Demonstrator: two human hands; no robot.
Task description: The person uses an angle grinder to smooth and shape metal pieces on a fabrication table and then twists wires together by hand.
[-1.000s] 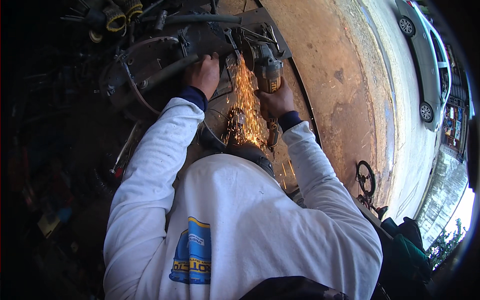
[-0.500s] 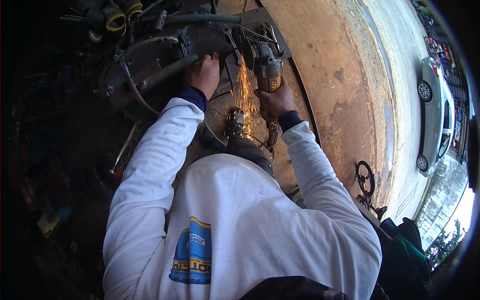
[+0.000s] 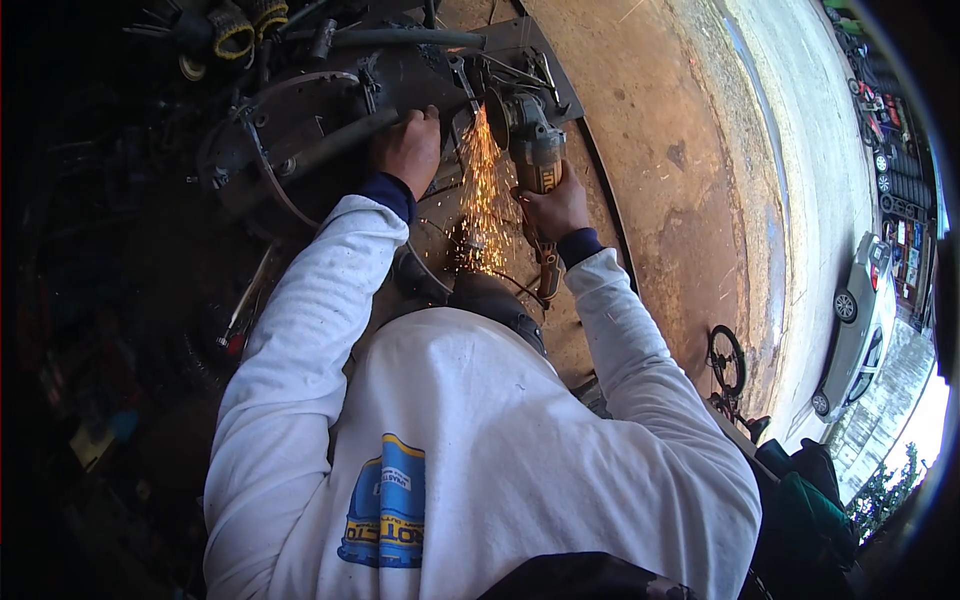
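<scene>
Clamping round the body of the grinder, the right hand is keeping its thumb across the near side, with the other fingers mostly hiding behind. The grinder is lying right of centre in the upper half of the frame, its disc pointing to the top and sparks streaming down the picture. What the disc is touching is too dark to make out.

The left hand is resting at upper centre, just beside the end of a pipe over the table. Its fingers are curling downward — whether they are closing on anything, I cannot tell.

The grinder is probably feeling hefty, stiff and head-heavy, likely tugging when the disc is catching. The body is offering the best hold — well back from the disc, with a firm wrist.
</scene>
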